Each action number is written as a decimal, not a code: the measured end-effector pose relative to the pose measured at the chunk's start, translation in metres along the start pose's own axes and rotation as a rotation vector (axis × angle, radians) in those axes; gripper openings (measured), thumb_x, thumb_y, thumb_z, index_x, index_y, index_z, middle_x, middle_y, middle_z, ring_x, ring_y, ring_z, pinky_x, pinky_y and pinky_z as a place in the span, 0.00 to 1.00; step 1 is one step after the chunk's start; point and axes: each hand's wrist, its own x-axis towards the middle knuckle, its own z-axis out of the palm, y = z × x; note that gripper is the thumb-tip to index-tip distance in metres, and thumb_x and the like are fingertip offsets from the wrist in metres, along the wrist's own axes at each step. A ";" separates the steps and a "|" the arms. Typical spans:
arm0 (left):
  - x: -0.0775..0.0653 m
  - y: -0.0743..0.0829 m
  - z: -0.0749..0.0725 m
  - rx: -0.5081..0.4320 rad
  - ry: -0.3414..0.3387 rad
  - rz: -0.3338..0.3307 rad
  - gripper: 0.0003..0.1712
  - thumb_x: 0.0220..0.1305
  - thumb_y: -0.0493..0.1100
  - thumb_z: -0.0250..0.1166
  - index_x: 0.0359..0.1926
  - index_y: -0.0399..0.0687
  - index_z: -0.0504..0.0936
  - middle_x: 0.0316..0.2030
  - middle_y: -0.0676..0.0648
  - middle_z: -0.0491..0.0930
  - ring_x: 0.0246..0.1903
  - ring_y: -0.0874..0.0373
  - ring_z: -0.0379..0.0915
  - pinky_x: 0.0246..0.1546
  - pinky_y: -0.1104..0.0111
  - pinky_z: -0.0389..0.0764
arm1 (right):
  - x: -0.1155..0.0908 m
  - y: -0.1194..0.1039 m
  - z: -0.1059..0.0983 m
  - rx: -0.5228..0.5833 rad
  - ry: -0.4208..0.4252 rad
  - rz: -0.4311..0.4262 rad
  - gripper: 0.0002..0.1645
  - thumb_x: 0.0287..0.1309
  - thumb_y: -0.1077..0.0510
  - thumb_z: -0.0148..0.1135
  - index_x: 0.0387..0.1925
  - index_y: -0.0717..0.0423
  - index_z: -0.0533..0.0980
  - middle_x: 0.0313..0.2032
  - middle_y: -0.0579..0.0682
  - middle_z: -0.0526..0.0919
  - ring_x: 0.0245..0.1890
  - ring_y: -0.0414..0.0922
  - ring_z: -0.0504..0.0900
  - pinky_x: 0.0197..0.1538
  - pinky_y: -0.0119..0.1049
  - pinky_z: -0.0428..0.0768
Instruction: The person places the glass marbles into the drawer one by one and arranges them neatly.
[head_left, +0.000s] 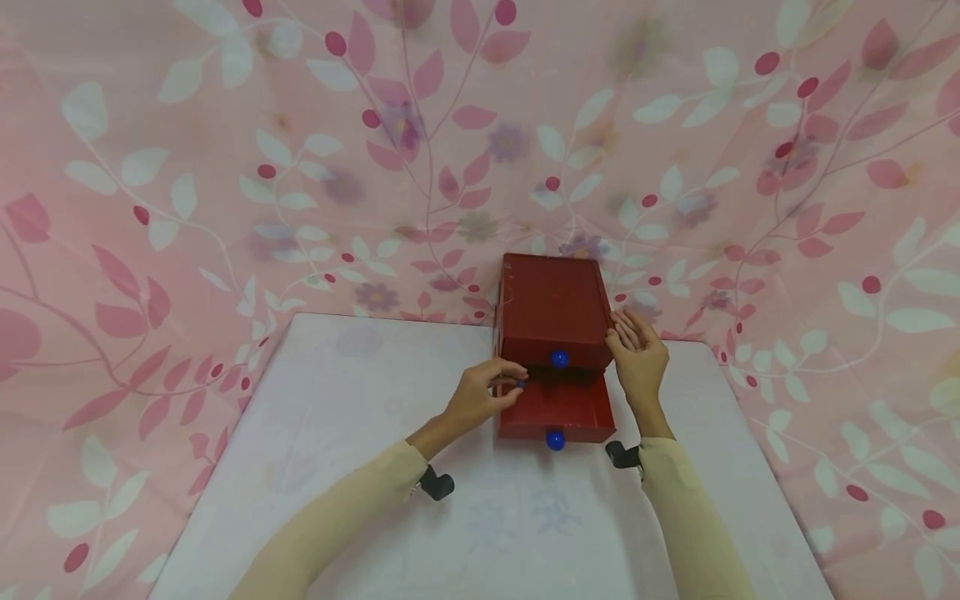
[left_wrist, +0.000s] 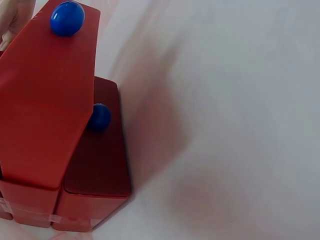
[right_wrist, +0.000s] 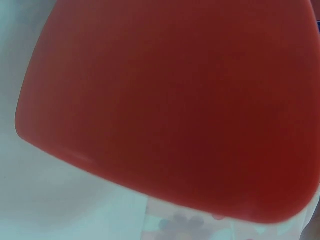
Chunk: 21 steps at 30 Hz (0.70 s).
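Note:
A red drawer box (head_left: 555,300) with blue knobs stands at the far side of the table. One drawer (head_left: 558,433) is pulled out toward me; its blue knob (left_wrist: 67,19) shows large in the left wrist view. Over the drawer's left wall, my left hand (head_left: 483,390) pinches a small dark blue object (head_left: 521,383) between thumb and fingers; its kind is too small to tell. My right hand (head_left: 639,354) touches the box's right side with its fingertips. The red side surface (right_wrist: 175,110) fills most of the right wrist view.
The table (head_left: 360,400) has a pale cloth, and a pink floral curtain (head_left: 420,167) hangs right behind the box. Below the pulled-out drawer, a lower drawer front with another blue knob (left_wrist: 100,117) shows in the left wrist view.

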 end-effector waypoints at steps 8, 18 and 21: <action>0.002 0.003 0.006 -0.005 -0.084 -0.019 0.22 0.49 0.23 0.71 0.47 0.38 0.80 0.42 0.42 0.83 0.42 0.52 0.82 0.42 0.61 0.84 | 0.001 0.002 0.000 0.016 0.004 0.007 0.28 0.51 0.77 0.62 0.57 0.74 0.72 0.52 0.77 0.74 0.55 0.65 0.76 0.57 0.40 0.75; 0.002 0.000 0.010 -0.014 -0.249 -0.140 0.20 0.55 0.29 0.71 0.50 0.41 0.80 0.46 0.48 0.82 0.44 0.64 0.81 0.46 0.73 0.80 | 0.001 0.005 -0.001 0.016 0.011 0.003 0.28 0.50 0.77 0.63 0.57 0.73 0.73 0.52 0.77 0.75 0.54 0.64 0.77 0.56 0.39 0.76; 0.004 0.001 0.009 0.013 -0.297 -0.147 0.20 0.55 0.30 0.71 0.50 0.41 0.79 0.46 0.47 0.82 0.44 0.65 0.80 0.46 0.75 0.80 | 0.002 0.005 -0.001 0.008 0.011 0.002 0.28 0.50 0.76 0.64 0.57 0.72 0.73 0.52 0.75 0.76 0.54 0.63 0.77 0.56 0.40 0.76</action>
